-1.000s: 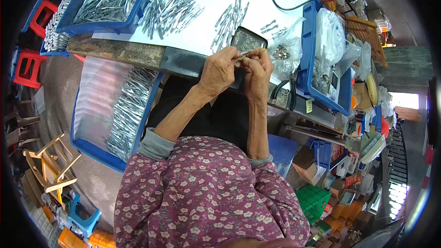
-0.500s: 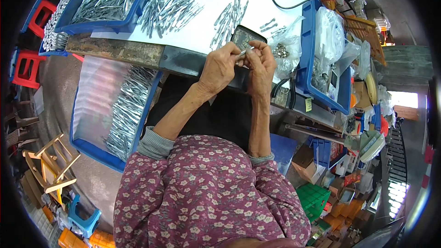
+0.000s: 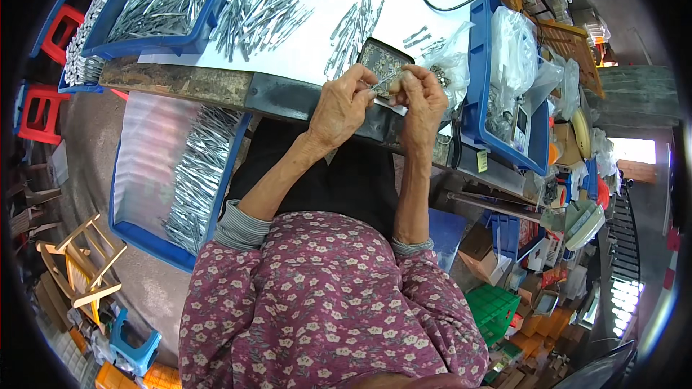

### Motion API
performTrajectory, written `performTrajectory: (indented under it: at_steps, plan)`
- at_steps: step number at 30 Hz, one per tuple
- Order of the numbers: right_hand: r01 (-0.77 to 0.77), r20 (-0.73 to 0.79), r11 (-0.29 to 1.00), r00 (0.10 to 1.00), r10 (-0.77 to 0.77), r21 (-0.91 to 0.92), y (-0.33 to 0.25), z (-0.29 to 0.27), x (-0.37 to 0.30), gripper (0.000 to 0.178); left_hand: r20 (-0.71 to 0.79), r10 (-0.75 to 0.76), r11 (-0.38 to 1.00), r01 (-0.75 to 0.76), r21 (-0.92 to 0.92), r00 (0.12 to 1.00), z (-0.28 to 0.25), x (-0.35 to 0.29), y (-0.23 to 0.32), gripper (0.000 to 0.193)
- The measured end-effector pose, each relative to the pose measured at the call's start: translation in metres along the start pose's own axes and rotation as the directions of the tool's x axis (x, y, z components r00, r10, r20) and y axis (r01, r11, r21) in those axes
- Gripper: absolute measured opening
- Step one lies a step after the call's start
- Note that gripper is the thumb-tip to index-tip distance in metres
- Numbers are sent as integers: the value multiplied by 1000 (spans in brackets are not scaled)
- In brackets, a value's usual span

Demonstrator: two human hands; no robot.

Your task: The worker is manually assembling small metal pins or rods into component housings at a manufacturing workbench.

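Head view: at the dark tray's near side, my left hand has its fingers clamped on a thin metal piece; my right hand's grip I cannot tell. I'd steady both hands together.

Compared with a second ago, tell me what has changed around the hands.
The right hand has moved rightward, widening the gap from the left hand, which holds a thin metal piece. Any letting go is unclear. The small dark tray and loose metal strips stayed put.
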State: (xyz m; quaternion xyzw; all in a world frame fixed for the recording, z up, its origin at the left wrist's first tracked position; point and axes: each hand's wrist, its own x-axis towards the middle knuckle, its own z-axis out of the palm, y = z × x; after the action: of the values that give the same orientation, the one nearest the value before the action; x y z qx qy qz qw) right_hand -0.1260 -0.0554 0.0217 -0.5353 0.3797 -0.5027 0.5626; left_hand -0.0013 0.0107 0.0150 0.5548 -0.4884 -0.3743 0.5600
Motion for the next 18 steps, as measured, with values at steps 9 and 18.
performTrajectory:
  at_steps: [9, 18]
  plan:
    - [171, -103, 696, 937, -333, -698, 12, -51, 25, 14, 0, -5, 999, 5, -46, 1000, 3, -2, -2, 12]
    - [199, 9, 417, 910, -415, -887, 12, -60, 33, 17, -44, 68, 995, -71, -63, 997, 7, -1, -11, 10]
